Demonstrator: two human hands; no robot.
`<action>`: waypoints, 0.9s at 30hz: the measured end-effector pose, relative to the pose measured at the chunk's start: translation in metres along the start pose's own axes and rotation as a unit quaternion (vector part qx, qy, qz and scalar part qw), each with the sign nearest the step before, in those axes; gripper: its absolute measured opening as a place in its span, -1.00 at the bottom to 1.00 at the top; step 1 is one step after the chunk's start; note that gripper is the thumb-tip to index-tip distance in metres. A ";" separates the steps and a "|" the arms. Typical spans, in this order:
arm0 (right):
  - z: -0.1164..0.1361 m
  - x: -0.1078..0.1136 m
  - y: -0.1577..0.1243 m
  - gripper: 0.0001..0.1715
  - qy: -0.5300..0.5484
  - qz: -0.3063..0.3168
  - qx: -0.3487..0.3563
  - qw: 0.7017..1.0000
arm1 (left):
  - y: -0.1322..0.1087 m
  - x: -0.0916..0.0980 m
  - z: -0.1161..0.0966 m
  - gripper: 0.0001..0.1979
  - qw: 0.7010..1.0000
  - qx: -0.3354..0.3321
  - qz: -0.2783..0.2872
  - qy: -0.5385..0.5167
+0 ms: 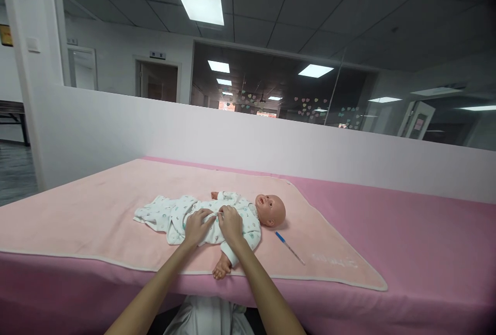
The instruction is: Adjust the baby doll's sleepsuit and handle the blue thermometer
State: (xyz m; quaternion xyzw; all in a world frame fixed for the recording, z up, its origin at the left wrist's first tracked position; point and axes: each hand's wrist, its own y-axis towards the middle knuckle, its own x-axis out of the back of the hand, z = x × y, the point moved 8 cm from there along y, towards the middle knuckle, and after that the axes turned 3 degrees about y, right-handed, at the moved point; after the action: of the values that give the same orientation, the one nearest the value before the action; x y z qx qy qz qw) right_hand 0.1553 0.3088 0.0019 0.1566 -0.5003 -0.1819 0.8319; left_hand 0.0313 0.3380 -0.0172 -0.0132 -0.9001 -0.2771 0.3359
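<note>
A baby doll (273,211) lies on its back, head to the right, dressed in a white patterned outfit (176,213). Over the doll's belly, my left hand (197,226) is closed, thumb and fingers pinching the outfit's fabric. Just right of it, my right hand (231,222) pinches the same cloth near the chest. The fingertips of both hands are close together. One doll hand (221,267) sticks out of its sleeve toward the near edge. The exact bit of cloth between the fingers is small and partly hidden.
A thin blue-and-white stick, like a thermometer (290,247), lies right of the doll. Beneath is a peach blanket (96,211) over a pink-covered table (426,242). Behind the table stands a low white wall (271,143) with glass above. A dark bench (13,112) is at far left.
</note>
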 end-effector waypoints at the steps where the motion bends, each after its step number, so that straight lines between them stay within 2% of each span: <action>1: 0.000 0.000 0.000 -0.72 0.002 -0.001 -0.002 1.000 | 0.001 -0.001 0.002 -0.69 1.000 0.001 0.005 -0.010; 6: -0.003 -0.003 -0.002 -0.76 0.019 -0.008 -0.011 1.000 | 0.006 -0.005 0.010 -0.74 0.996 0.005 0.029 -0.082; 9: -0.006 0.001 0.003 -0.77 0.033 -0.020 -0.021 0.999 | 0.008 -0.008 0.015 -0.76 0.991 0.031 0.044 -0.122; 11: -0.006 0.008 0.006 -0.76 0.041 -0.031 -0.029 0.998 | 0.008 -0.005 0.017 -0.77 0.987 0.053 0.030 -0.149; 13: -0.005 0.018 -0.002 -0.72 0.071 -0.053 -0.036 0.995 | 0.009 0.001 0.012 -0.77 0.988 0.046 0.007 -0.148; 15: -0.003 0.030 -0.027 -0.69 0.127 -0.102 -0.045 0.986 | 0.008 0.005 -0.001 -0.80 0.996 0.002 0.006 -0.090; 18: -0.006 0.039 -0.088 -0.64 0.209 -0.189 -0.054 0.958 | 0.006 0.004 -0.017 -0.75 0.998 -0.046 0.031 0.042; 20: -0.016 0.036 -0.111 -0.56 0.209 -0.197 -0.052 0.956 | 0.006 0.003 -0.020 -0.74 0.993 -0.047 0.049 0.097; 22: -0.025 0.024 -0.092 -0.53 0.115 -0.108 -0.013 0.987 | 0.005 0.004 -0.024 -0.73 0.988 -0.045 0.069 0.133; 23: -0.039 0.025 -0.071 -0.52 0.094 -0.106 -0.024 0.990 | 0.003 0.006 -0.027 -0.74 0.984 -0.049 0.074 0.154; 25: -0.070 0.035 -0.014 -0.36 0.069 -0.128 -0.052 0.988 | -0.006 0.017 -0.044 -0.75 0.977 -0.083 0.057 0.189; 27: -0.095 0.041 0.039 -0.25 0.049 -0.139 -0.064 0.987 | -0.022 0.026 -0.077 -0.60 0.968 -0.172 0.017 0.181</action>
State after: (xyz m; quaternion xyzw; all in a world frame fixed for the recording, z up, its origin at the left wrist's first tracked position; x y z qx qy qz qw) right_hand 0.2635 0.3318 0.0085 0.1801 -0.4195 -0.3198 0.8303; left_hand 0.0526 0.2763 0.0357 -0.0357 -0.7624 -0.4200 0.4909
